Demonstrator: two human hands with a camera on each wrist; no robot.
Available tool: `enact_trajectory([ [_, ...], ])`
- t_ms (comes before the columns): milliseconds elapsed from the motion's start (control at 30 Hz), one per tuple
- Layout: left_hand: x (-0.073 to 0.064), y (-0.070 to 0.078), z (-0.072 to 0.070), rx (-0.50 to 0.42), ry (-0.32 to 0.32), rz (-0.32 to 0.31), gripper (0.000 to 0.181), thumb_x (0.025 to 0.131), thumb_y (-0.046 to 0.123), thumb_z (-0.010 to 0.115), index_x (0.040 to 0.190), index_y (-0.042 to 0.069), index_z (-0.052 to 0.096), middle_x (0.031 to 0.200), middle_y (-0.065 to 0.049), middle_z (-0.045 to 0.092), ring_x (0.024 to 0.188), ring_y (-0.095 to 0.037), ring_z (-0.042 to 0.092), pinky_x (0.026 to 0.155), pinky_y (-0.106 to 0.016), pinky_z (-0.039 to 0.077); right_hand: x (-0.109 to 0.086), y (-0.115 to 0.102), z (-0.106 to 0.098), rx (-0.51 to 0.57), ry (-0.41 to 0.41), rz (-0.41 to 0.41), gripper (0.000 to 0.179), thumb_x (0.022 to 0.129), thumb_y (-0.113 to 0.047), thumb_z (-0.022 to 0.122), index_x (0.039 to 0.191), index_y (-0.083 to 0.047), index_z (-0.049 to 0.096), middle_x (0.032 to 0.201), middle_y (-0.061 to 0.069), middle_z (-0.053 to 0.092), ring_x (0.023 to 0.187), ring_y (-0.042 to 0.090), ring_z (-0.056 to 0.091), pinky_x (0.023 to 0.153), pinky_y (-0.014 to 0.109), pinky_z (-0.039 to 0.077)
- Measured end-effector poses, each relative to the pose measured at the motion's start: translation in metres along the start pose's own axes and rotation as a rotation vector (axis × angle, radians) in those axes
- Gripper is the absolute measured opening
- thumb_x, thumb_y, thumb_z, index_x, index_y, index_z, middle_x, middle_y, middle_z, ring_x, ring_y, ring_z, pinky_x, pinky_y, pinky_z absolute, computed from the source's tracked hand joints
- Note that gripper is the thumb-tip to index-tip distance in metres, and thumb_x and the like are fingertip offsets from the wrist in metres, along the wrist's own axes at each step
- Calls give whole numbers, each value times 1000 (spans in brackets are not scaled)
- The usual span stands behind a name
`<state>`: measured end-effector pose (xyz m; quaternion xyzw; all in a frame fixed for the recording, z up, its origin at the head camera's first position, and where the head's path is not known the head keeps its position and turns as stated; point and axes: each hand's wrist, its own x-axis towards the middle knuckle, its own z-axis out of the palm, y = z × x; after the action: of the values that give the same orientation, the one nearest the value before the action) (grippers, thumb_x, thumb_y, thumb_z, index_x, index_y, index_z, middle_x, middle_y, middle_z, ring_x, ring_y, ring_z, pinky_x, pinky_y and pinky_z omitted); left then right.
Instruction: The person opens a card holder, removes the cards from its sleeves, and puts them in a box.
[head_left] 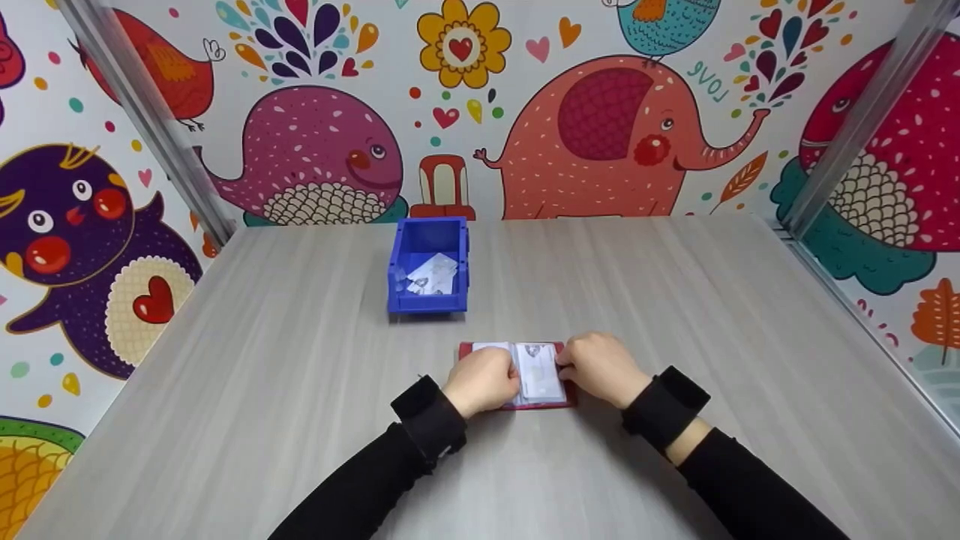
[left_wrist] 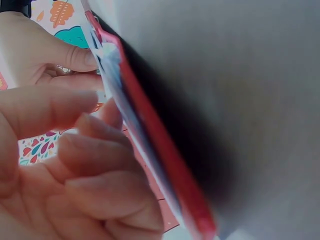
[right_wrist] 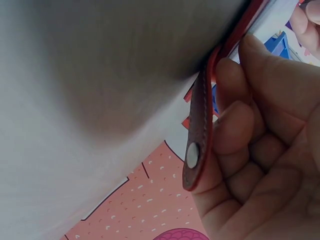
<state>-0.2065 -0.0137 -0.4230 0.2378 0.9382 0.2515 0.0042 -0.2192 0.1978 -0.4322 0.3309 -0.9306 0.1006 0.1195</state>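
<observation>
A small red card holder (head_left: 571, 397) with a snap strap (right_wrist: 200, 135) lies spread open on the table, white cards and clear sleeves inside. A card with a grey print (head_left: 541, 373) shows on its right side. My left hand (head_left: 486, 379) lies over the left side and middle, fingers curled, fingertips at the sleeves (left_wrist: 131, 117); their exact hold is partly hidden. At the right edge, my right hand (head_left: 604, 367) pinches the holder between thumb and index finger. The strap hangs beside its curled fingers.
A blue plastic bin (head_left: 427, 303) stands behind the card holder, a little to the left, with several white cards (head_left: 436, 274) in it. Wood-grain table (head_left: 285, 375) surrounds them. Walls with cartoon animals (head_left: 600, 135) and metal posts enclose the back and sides.
</observation>
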Motion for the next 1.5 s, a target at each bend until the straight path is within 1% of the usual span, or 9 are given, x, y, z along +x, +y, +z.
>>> enact_trajectory([
  [167,1,0,0,1,-13,-1,35,75,4,60,52,17,38,53,8,33,50,-11,34,46,-27,26,-1,0,0,-11,4,-4,26,72,-6,84,64,-12,60,61,-1,56,56,17,55,54,37,46],
  [300,2,0,1,-27,-36,-17,37,76,6,59,51,19,35,51,9,29,47,-10,32,46,-26,25,-1,0,1,-15,6,-5,25,73,-6,84,65,-12,61,62,0,57,56,17,55,54,37,46],
  [467,3,-1,2,-61,-57,-39,40,78,10,62,50,19,34,48,11,25,45,-9,31,44,-26,23,-1,0,1,-19,3,4,24,72,-6,84,65,-12,63,62,1,57,56,18,54,54,37,46],
  [600,4,0,3,-63,-64,-61,42,79,15,66,49,19,36,48,11,28,46,-8,32,45,-26,24,-1,-1,1,-20,2,12,23,71,-6,85,65,-12,63,62,1,57,56,19,54,54,38,45],
  [767,5,2,4,-60,-85,-107,42,80,20,72,53,19,40,51,9,34,49,-10,36,47,-27,27,-1,-1,2,-22,-1,16,22,72,-7,85,65,-12,64,62,1,57,56,19,54,53,37,46],
  [933,7,4,4,-50,-99,-152,40,80,24,73,55,19,43,54,7,39,51,-12,41,49,-29,32,-1,-1,1,-15,1,14,23,72,-6,85,65,-11,64,63,1,58,56,19,54,54,37,46],
  [1300,12,3,4,-56,-128,-172,40,82,27,74,55,19,46,56,6,42,54,-13,44,55,-31,38,0,-1,2,-23,-5,30,22,71,-8,85,65,-13,64,63,1,58,57,21,56,54,39,46],
  [1500,12,2,3,-74,-133,-167,42,82,25,74,53,19,45,52,8,39,52,-11,42,53,-28,34,-1,0,3,-31,6,11,24,72,-6,85,65,-12,63,61,0,56,57,19,54,54,37,45],
])
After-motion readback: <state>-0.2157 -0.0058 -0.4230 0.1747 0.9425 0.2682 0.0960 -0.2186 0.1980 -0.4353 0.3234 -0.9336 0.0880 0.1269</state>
